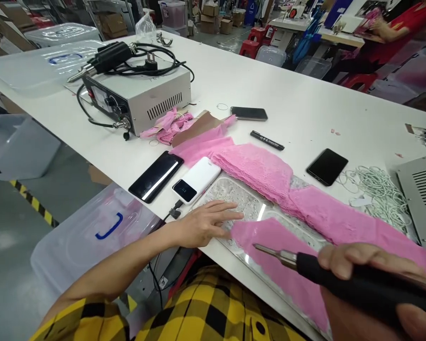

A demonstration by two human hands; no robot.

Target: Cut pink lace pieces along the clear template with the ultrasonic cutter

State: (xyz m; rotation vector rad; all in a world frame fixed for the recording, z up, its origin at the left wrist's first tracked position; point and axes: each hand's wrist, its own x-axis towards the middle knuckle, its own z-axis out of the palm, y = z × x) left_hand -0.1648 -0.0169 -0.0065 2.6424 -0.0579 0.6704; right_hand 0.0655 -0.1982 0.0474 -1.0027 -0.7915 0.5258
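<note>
My right hand (379,279) is wrapped round a black-handled tool (330,270) with a thin pointed metal tip. The tip is over a cut piece of pink lace fabric (280,251); whether it touches is unclear. My left hand (208,222) rests with fingers stretched out on a clear board (230,192) with a speckled look, fingertips by the fabric piece's left end. Behind that piece, a layered stack of pink lace fabric (255,166) runs across the board toward the right. Just beyond my left hand are a white power bank (202,177) with a plugged-in cable and a black phone (156,176).
A grey control box (142,94) carries another black tool (113,57) and its coiled cable. Scraps (170,125), a marker (267,140), two more phones (327,166) (248,113), tangled pale cord (383,194) and another vented box (424,189) lie around. A person in red (408,28) sits behind.
</note>
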